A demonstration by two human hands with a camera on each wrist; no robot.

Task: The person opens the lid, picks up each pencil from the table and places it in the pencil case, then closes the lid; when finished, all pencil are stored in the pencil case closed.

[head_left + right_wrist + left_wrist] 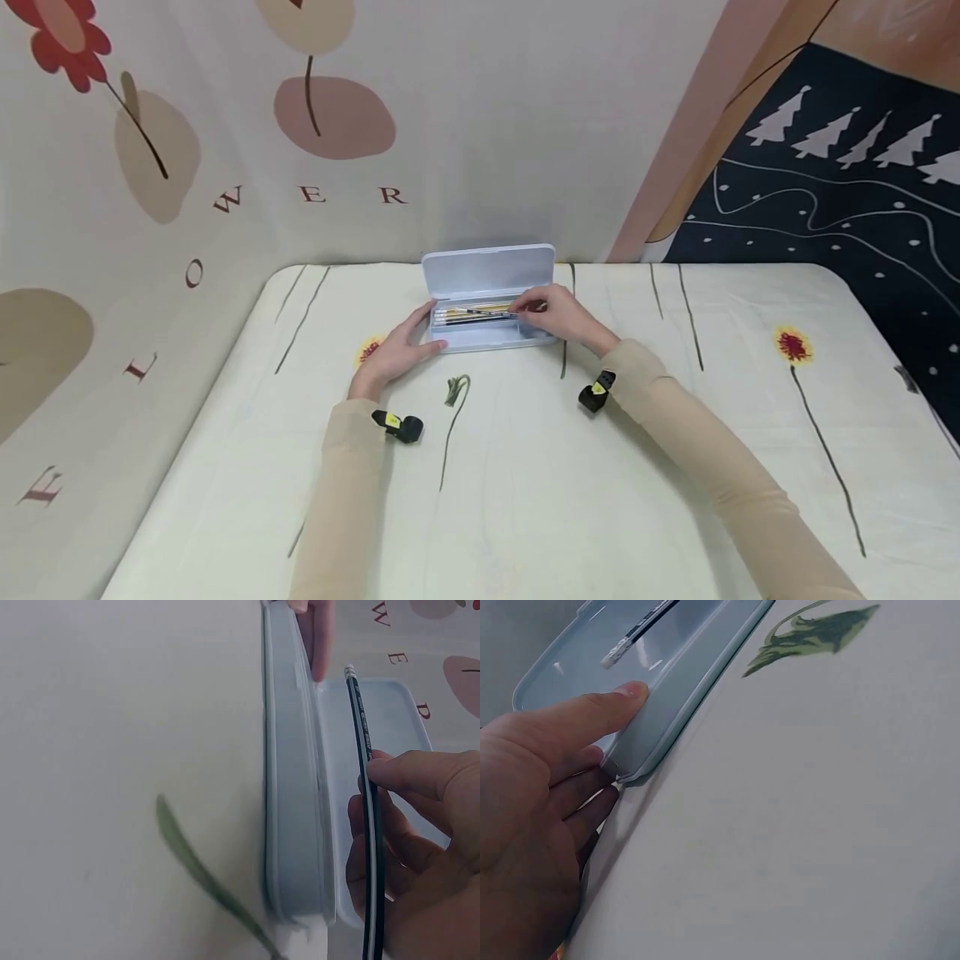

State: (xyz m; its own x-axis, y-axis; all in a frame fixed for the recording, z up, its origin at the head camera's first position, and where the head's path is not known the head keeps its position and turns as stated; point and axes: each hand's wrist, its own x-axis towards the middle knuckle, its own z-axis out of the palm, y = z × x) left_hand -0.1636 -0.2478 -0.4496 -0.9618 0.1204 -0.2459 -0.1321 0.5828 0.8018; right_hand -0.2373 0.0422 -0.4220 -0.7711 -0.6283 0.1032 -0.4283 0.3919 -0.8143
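Note:
A pale blue pencil case [480,338] lies with its lid [489,272] raised at the far side of the table. Several pencils [451,317] are inside it, side by side. My left hand [393,358] holds the case's left end, with the thumb over the rim and the other fingers outside, as the left wrist view shows. Between thumb and fingers, my right hand [557,312] pinches a dark striped pencil [363,727] above the case. Its white eraser end points left, toward the left hand. The case's right end is partly hidden behind the right hand.
A white tablecloth [525,483] with printed flowers and stems covers the table. Directly behind the case hangs a printed fabric wall [487,125]. A dark curtain with tree prints [847,192] is at the right.

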